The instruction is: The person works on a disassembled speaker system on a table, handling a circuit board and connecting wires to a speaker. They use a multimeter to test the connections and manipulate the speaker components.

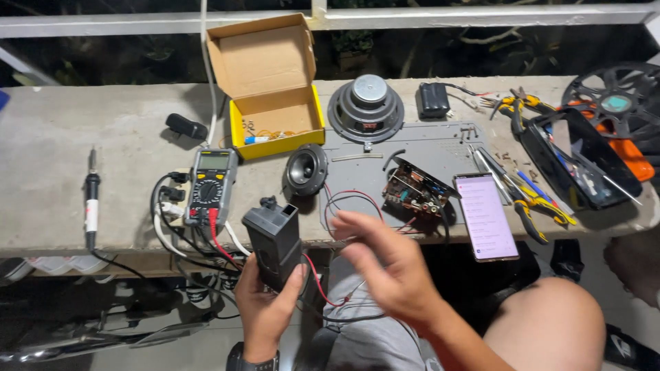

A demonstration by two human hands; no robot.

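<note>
Head view: left hand [265,306] wraps its fingers round a dark grey plastic housing [273,244], upright, boxy, open-topped, red wire trailing. Right hand [385,264], blurred, fingers loosely spread, hovers just beside it. Beyond them lie a multimeter [210,185] and small speaker [306,168].

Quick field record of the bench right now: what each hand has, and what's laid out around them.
Left hand: grips a black plastic housing, upright
Right hand: blurred, open, over red and black wires; holds nothing visible
Multimeter: on the ledge, left of the housing
Small speaker: beside a grey mat
Large speaker: magnet side up
Circuit board: on the mat
Phone: screen lit
Yellow box: open
Soldering iron: far left
</note>
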